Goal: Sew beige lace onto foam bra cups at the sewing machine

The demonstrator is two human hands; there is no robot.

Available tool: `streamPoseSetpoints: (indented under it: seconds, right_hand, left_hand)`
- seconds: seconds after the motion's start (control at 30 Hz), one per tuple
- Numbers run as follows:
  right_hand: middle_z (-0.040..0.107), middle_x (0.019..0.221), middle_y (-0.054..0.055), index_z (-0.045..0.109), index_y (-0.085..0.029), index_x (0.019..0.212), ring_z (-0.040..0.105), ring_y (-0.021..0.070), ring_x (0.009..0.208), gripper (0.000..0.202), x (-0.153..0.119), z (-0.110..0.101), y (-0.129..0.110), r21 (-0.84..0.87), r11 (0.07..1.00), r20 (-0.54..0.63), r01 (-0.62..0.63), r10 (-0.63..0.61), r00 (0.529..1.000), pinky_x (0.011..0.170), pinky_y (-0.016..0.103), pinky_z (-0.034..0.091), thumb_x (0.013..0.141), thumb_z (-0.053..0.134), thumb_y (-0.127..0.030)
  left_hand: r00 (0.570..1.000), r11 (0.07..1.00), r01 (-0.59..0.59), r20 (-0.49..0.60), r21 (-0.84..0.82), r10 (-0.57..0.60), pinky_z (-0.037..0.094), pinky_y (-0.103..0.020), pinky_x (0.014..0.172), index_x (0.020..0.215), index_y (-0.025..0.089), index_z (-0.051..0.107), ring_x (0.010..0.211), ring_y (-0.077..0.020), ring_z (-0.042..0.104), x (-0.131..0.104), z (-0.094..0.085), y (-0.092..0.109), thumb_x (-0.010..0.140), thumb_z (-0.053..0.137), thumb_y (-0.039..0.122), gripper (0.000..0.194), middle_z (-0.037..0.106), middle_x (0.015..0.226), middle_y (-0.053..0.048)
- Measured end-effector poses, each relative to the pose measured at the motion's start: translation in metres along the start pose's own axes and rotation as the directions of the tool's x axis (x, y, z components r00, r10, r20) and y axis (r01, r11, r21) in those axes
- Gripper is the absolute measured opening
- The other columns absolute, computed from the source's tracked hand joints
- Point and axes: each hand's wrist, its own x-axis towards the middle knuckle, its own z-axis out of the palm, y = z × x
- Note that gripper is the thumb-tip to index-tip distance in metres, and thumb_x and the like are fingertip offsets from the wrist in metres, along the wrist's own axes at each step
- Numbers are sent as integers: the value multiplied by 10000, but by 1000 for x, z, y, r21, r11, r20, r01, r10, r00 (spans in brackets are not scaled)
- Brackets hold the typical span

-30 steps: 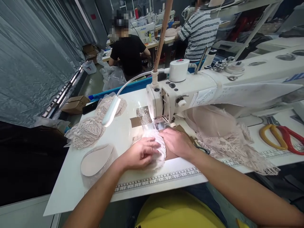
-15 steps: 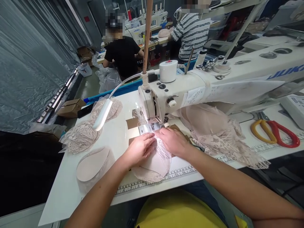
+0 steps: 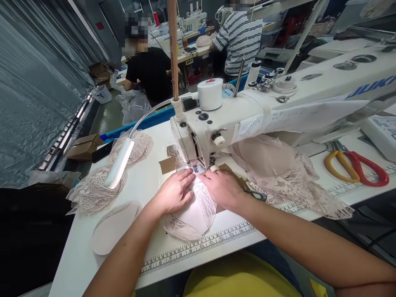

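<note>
A pale pink lace-covered cup piece lies on the white sewing table, its top end at the needle area of a white sewing machine. My left hand rests flat on the piece's left side, fingers stretched towards the presser foot and thumb apart. On the right edge, my right hand has its bent fingers closed on the lace close to the foot. The fabric edge under the fingertips is partly hidden.
A lamp hangs over lace stacks at left, near a smooth beige cup. Lacy fabric and red-and-yellow-handled scissors lie right. A printed ruler runs along the front edge. Two people sit beyond the machine.
The view has shifted slightly. My left hand has flattened, its thumb now spread from the fingers on the cup piece. My right hand stays at the lace beside the presser foot.
</note>
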Motion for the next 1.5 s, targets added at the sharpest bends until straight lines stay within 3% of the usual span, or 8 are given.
streamPoseSetpoints:
  seconds: [0.3, 0.43, 0.6, 0.73, 0.93, 1.03, 1.17, 1.5]
  right_hand:
    - [641, 876, 82, 659, -173, 1059, 562, 196, 767, 289, -1, 6, 4, 54, 998, -68, 31, -27, 997, 626, 308, 364, 884, 433, -134]
    - [648, 876, 62, 662, -182, 1054, 583, 177, 790, 291, -4, 10, 10, 124, 991, -108, 51, -37, 993, 701, 287, 397, 922, 403, -176]
    - [661, 875, 46, 676, -184, 1014, 590, 165, 804, 297, -4, 7, 15, 194, 978, -133, 72, -47, 990, 738, 272, 410, 885, 415, -123]
    - [672, 895, 43, 687, -200, 989, 583, 164, 815, 283, -9, -4, 17, 261, 961, -152, 88, -49, 987, 709, 260, 415, 885, 429, -148]
    - [653, 871, 44, 679, -202, 1007, 563, 165, 790, 264, -30, -25, 14, 293, 943, -91, 160, -139, 986, 654, 257, 381, 896, 439, -192]
    - [617, 831, 50, 647, -192, 1072, 524, 167, 760, 289, -40, -17, 7, 225, 942, -37, 249, -247, 968, 631, 266, 339, 880, 438, -142]
    - [552, 798, 45, 645, -181, 1001, 439, 167, 709, 278, -49, 1, -2, 73, 965, -43, 250, -248, 968, 632, 285, 290, 841, 443, -77]
    - [524, 802, 46, 626, -165, 1037, 379, 175, 709, 316, -54, 9, -1, 80, 960, -107, 268, -259, 960, 658, 286, 293, 810, 439, -50]
  left_hand:
    - [994, 993, -107, -35, -42, 105, 370, -484, 1080, 1323, 122, 494, 1298, -315, 424, 4, -1, -19, 728, 520, 125, 595, 432, 1429, -162]
    - [983, 996, -40, -179, -79, 26, 449, -457, 986, 1223, 141, 564, 1203, -293, 499, -13, -5, 2, 807, 490, 127, 423, 518, 1329, -160]
    - [977, 998, 50, -207, -46, -58, 483, -371, 712, 920, 159, 649, 802, -222, 578, -20, 2, 35, 884, 491, 260, 191, 644, 879, -95]
    - [961, 997, 64, -266, -52, -76, 428, -329, 637, 741, 162, 603, 695, -190, 525, -19, 17, 38, 917, 412, 208, 264, 607, 725, -72]
    - [956, 974, 27, -278, -227, -91, 424, -320, 658, 745, 175, 551, 704, -178, 520, -26, 17, 32, 894, 424, 181, 196, 593, 732, -56]
    - [956, 955, 39, -266, -293, -120, 429, -317, 651, 758, 185, 535, 703, -178, 519, -29, 14, 30, 883, 425, 176, 167, 578, 721, -45]
    - [955, 933, 62, -251, -354, -158, 443, -314, 651, 798, 191, 533, 721, -179, 525, -31, 11, 28, 887, 414, 191, 149, 586, 755, -42]
    - [979, 991, -95, -191, -90, 76, 412, -355, 738, 1141, 196, 608, 830, -197, 534, -31, 20, 26, 932, 425, 247, 282, 617, 941, -84]
